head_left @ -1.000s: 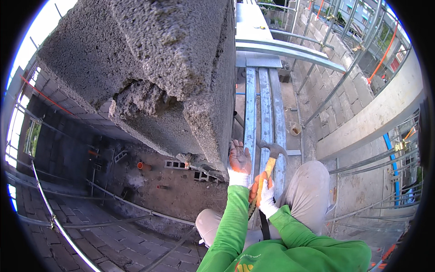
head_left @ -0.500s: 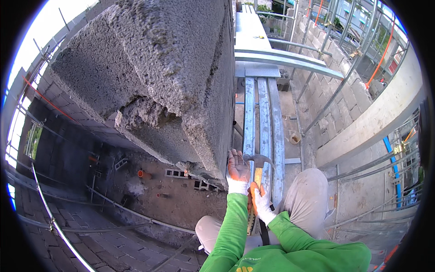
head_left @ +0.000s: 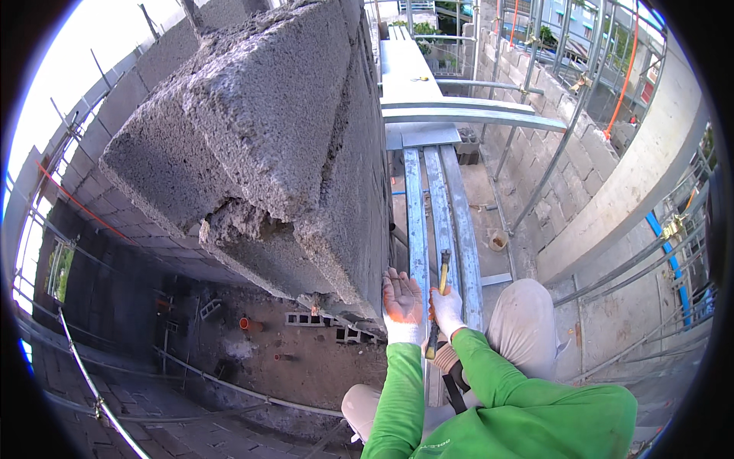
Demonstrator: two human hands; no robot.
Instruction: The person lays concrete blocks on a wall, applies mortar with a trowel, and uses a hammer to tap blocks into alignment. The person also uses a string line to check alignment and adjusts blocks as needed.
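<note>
My left hand [head_left: 403, 300], in a white glove with an orange palm, is palm up with its fingers stretched out. It lies close beside the lower edge of a rough grey concrete block wall [head_left: 359, 229]; whether it touches the wall I cannot tell. Nothing I can make out rests on the palm. Just to its right, my right hand [head_left: 448, 307], gloved the same way, is closed around the handle of a hammer [head_left: 444, 273]. The yellow and black handle points away from me, with the head at the far end, seen edge-on.
Long metal scaffold planks [head_left: 417, 206] run ahead below my hands. Two metal bars [head_left: 474, 116] cross them farther off. Mortar crumbles from the broken block end [head_left: 252, 222] at left. Far below lies a dirt floor [head_left: 329, 375] with hollow blocks. Scaffold tubes [head_left: 547, 164] stand at right.
The hammer has turned in my right hand, so its claw no longer shows side-on. My left hand's fingers have spread open more. The view has shifted, showing more of the wall's top.
</note>
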